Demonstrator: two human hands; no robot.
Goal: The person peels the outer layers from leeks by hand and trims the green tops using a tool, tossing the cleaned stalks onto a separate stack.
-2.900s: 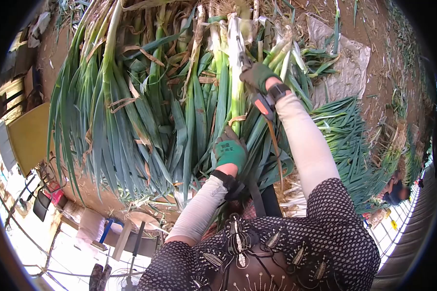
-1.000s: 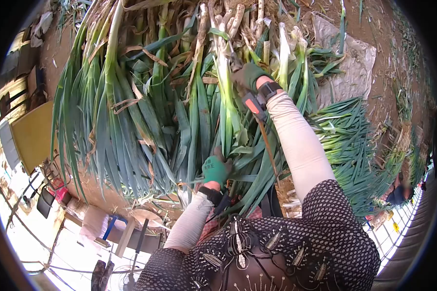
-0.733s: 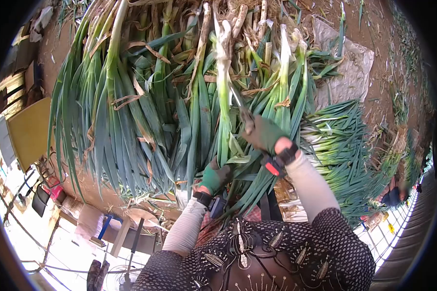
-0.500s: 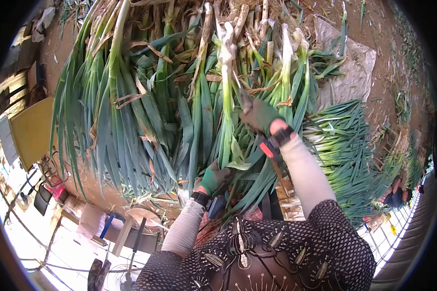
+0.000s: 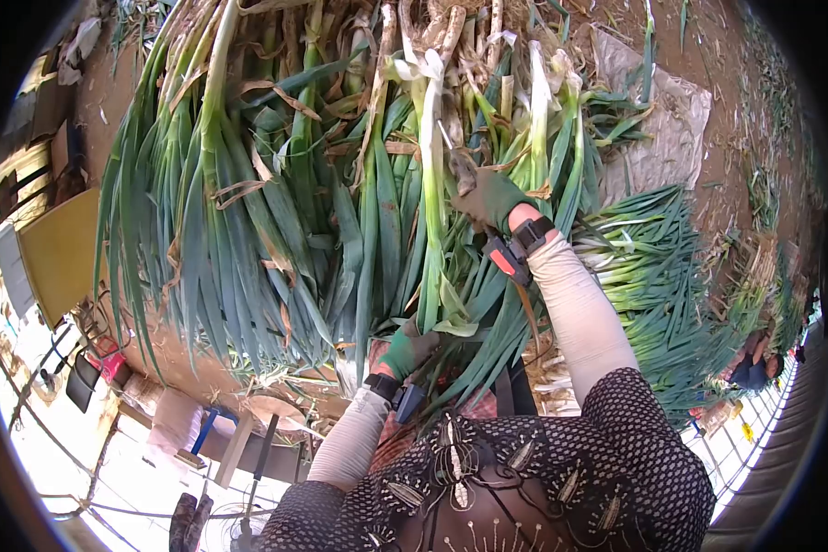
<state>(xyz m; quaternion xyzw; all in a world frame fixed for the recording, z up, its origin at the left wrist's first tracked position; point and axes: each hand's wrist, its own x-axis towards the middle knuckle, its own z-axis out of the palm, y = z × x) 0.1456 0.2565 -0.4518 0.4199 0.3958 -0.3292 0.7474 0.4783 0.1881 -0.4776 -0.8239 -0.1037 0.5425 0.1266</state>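
My left hand, in a green and dark glove, is closed around the leafy lower end of a green onion. That stalk runs up the pile with its white end at the top. My right hand, gloved the same way, is closed on a knife. Its thin blade points up and lies just right of the stalk's pale part; whether it touches cannot be made out. Around both hands spreads a thick pile of long green onions, some with dry brown leaves.
A stack of cleaned green onions lies at the right. Behind it is a pale sheet on bare soil. A yellow panel stands at the far left. Another person is at the right edge.
The white end of the held green onion shows more loosened, pale peel at its top. My right hand with the knife has shifted slightly; my left hand stays near the leaf ends.
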